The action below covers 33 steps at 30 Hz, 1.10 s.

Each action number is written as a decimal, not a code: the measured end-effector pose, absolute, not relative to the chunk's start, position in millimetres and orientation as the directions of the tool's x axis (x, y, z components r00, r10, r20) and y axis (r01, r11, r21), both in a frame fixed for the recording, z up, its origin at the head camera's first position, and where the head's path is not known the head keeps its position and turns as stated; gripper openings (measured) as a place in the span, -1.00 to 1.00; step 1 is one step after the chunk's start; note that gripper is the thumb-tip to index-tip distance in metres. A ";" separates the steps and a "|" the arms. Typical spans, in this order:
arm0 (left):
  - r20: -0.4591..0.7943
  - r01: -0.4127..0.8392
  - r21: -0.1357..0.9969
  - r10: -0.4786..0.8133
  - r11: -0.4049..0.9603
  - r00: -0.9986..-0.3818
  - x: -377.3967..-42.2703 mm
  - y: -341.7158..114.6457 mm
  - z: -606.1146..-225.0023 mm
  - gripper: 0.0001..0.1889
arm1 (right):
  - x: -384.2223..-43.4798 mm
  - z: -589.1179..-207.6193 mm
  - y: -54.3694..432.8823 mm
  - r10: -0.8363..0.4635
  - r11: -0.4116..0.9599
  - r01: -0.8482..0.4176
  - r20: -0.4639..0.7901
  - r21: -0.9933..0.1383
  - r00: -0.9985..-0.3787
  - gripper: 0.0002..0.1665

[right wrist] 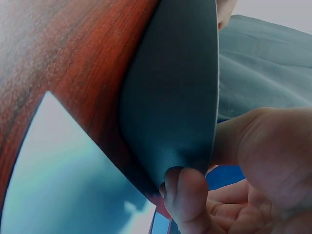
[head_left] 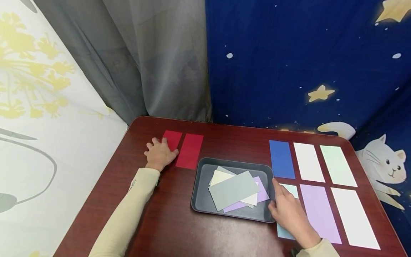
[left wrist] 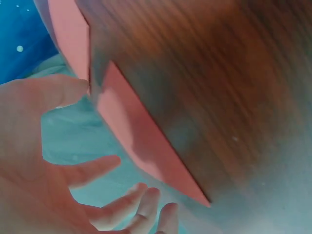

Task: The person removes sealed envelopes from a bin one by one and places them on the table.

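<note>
My left hand (head_left: pixel 158 154) spreads its fingers over the left one of two red cards (head_left: pixel 173 139), covering part of it. A second red card (head_left: pixel 190 151) lies just right of it. In the left wrist view the fingers are apart, with the thumb close to one card's edge. My right hand (head_left: pixel 290 214) grips the right rim of a dark grey tray (head_left: pixel 202 203); in the right wrist view fingertips press the tray's outer wall (right wrist: pixel 170 87). Inside the tray lies a loose pile of cards, a grey one (head_left: pixel 232 189) on top, with lilac (head_left: pixel 262 189), white and cream ones beneath.
Right of the tray, cards lie in two rows: blue (head_left: pixel 282 159), white (head_left: pixel 309 162) and pale green (head_left: pixel 338 166) behind; light blue (head_left: pixel 284 232), lilac (head_left: pixel 321 214) and white (head_left: pixel 355 217) in front. My right hand partly hides the light blue one. Curtains (head_left: pixel 173 71) hang behind the table.
</note>
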<state>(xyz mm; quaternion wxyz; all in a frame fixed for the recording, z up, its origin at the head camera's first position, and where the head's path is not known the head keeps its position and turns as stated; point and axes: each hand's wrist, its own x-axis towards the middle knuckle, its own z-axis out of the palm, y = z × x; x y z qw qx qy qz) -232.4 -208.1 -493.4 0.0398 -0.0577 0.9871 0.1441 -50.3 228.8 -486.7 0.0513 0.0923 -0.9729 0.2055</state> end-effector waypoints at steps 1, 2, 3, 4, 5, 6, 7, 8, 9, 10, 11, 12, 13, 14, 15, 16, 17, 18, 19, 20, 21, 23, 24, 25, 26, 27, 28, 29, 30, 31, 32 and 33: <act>-0.082 -0.114 0.280 -0.095 0.953 -0.992 -231.1 -206.3 -492.6 -0.18 | -50.3 -486.4 228.8 -0.159 0.899 -0.201 0.137 -0.390 -0.978 -0.12; -0.070 -0.101 0.284 -0.085 0.954 -0.994 -229.8 -203.9 -491.5 -0.19 | -50.2 -486.1 228.8 -0.158 0.899 -0.200 0.137 -0.390 -0.978 -0.12; -0.056 -0.087 0.286 -0.074 0.954 -0.996 -228.1 -201.1 -490.4 -0.20 | -50.2 -485.9 228.8 -0.157 0.899 -0.199 0.137 -0.391 -0.978 -0.12; -0.042 -0.072 0.289 -0.062 0.955 -0.997 -226.1 -197.7 -489.0 -0.20 | -50.0 -485.7 228.7 -0.157 0.898 -0.199 0.137 -0.392 -0.978 -0.12; -0.029 -0.057 0.293 -0.051 0.954 -0.998 -223.9 -194.3 -487.6 -0.21 | -50.0 -485.6 228.7 -0.157 0.898 -0.199 0.137 -0.392 -0.978 -0.12; -0.017 -0.041 0.297 -0.038 0.954 -0.999 -221.4 -190.8 -486.4 -0.22 | -50.0 -485.5 228.6 -0.157 0.898 -0.200 0.138 -0.392 -0.978 -0.12; -0.006 -0.026 0.301 -0.026 0.953 -1.000 -218.5 -186.8 -484.6 -0.22 | -50.0 -485.5 228.5 -0.158 0.898 -0.201 0.139 -0.392 -0.978 -0.12; 0.004 -0.011 0.305 -0.013 0.952 -1.000 -215.2 -182.4 -482.7 -0.22 | -50.0 -485.6 228.4 -0.158 0.898 -0.201 0.139 -0.392 -0.978 -0.12; 0.015 0.006 0.305 0.002 0.952 -1.000 -211.6 -178.0 -480.5 -0.22 | -50.1 -485.7 228.4 -0.159 0.897 -0.202 0.140 -0.392 -0.977 -0.12; 0.025 0.024 0.308 0.017 0.951 -1.000 -208.0 -173.4 -478.0 -0.21 | -50.1 -485.7 228.3 -0.159 0.897 -0.201 0.139 -0.392 -0.978 -0.12; 0.034 0.042 0.307 0.033 0.951 -0.999 -204.5 -168.8 -475.5 -0.20 | -50.3 -485.8 228.3 -0.159 0.898 -0.202 0.140 -0.392 -0.977 -0.12; 0.044 0.060 0.309 0.049 0.949 -0.998 -201.0 -164.0 -472.5 -0.20 | -50.4 -485.9 228.2 -0.159 0.898 -0.202 0.139 -0.392 -0.977 -0.12; 0.055 0.078 0.310 0.064 0.947 -0.996 -197.7 -159.2 -469.5 -0.20 | -50.5 -485.9 228.2 -0.158 0.898 -0.201 0.140 -0.392 -0.977 -0.12; 0.065 0.097 0.311 0.080 0.945 -0.995 -194.8 -154.6 -466.6 -0.20 | -50.6 -485.9 228.3 -0.158 0.898 -0.201 0.141 -0.392 -0.977 -0.12; 0.073 0.114 0.311 0.095 0.944 -0.993 -192.1 -150.5 -463.7 -0.20 | -50.6 -486.0 228.3 -0.158 0.898 -0.202 0.142 -0.391 -0.977 -0.12; 0.082 0.131 0.309 0.111 0.942 -0.990 -189.6 -146.8 -461.2 -0.21 | -50.7 -486.0 228.4 -0.158 0.898 -0.202 0.143 -0.391 -0.977 -0.12; 0.090 0.147 0.309 0.125 0.940 -0.988 -187.3 -143.4 -458.9 -0.22 | -50.8 -486.1 228.4 -0.159 0.898 -0.204 0.145 -0.391 -0.977 -0.12; 0.097 0.162 0.308 0.138 0.938 -0.986 -185.0 -140.3 -456.6 -0.23 | -50.8 -486.2 228.4 -0.160 0.897 -0.207 0.148 -0.391 -0.976 -0.12; 0.104 0.177 0.307 0.152 0.935 -0.983 -182.7 -137.3 -454.7 -0.23 | -50.9 -486.3 228.4 -0.161 0.897 -0.208 0.149 -0.391 -0.976 -0.12; 0.113 0.194 0.307 0.167 0.932 -0.979 -180.4 -134.3 -453.1 -0.23 | -51.0 -486.4 228.4 -0.162 0.897 -0.209 0.151 -0.390 -0.975 -0.12; 0.124 0.214 0.306 0.184 0.928 -0.975 -177.9 -131.5 -451.7 -0.23 | -51.0 -486.5 228.4 -0.163 0.897 -0.211 0.152 -0.389 -0.975 -0.12; 0.157 0.257 0.299 0.219 0.919 -0.963 -172.9 -124.9 -449.3 -0.24 | -51.4 -486.8 228.3 -0.165 0.897 -0.214 0.154 -0.388 -0.974 -0.12; 0.174 0.279 0.295 0.236 0.914 -0.956 -169.9 -121.1 -448.1 -0.25 | -51.5 -486.8 228.3 -0.165 0.897 -0.214 0.155 -0.388 -0.974 -0.12; 0.190 0.301 0.288 0.254 0.909 -0.948 -167.0 -117.1 -447.4 -0.26 | -51.7 -486.9 228.2 -0.165 0.897 -0.213 0.154 -0.388 -0.974 -0.12; 0.207 0.325 0.276 0.275 0.904 -0.939 -163.9 -112.8 -446.6 -0.26 | -51.7 -487.0 228.2 -0.165 0.897 -0.214 0.155 -0.387 -0.974 -0.12; 0.218 0.348 0.263 0.296 0.900 -0.930 -160.8 -108.3 -445.7 -0.26 | -51.8 -487.1 228.2 -0.165 0.897 -0.213 0.155 -0.388 -0.974 -0.12; 0.226 0.369 0.252 0.317 0.895 -0.921 -157.5 -103.7 -445.0 -0.27 | -51.9 -487.1 228.2 -0.165 0.896 -0.214 0.155 -0.388 -0.974 -0.12; 0.230 0.390 0.240 0.338 0.889 -0.913 -154.2 -99.1 -444.4 -0.27 | -51.9 -487.2 228.3 -0.165 0.896 -0.214 0.155 -0.389 -0.974 -0.12; 0.228 0.409 0.230 0.360 0.883 -0.905 -150.5 -94.4 -443.9 -0.27 | -51.9 -487.2 228.2 -0.164 0.896 -0.212 0.153 -0.390 -0.974 -0.11; 0.226 0.430 0.217 0.383 0.877 -0.896 -147.0 -89.8 -443.5 -0.27 | -51.9 -487.3 228.2 -0.163 0.896 -0.212 0.153 -0.390 -0.975 -0.11; 0.223 0.451 0.203 0.407 0.869 -0.886 -143.4 -85.3 -443.3 -0.27 | -51.9 -487.3 228.2 -0.163 0.896 -0.211 0.152 -0.390 -0.975 -0.12; 0.217 0.469 0.195 0.428 0.862 -0.877 -139.7 -81.1 -443.3 -0.27 | -51.9 -487.4 228.1 -0.162 0.897 -0.210 0.151 -0.390 -0.975 -0.11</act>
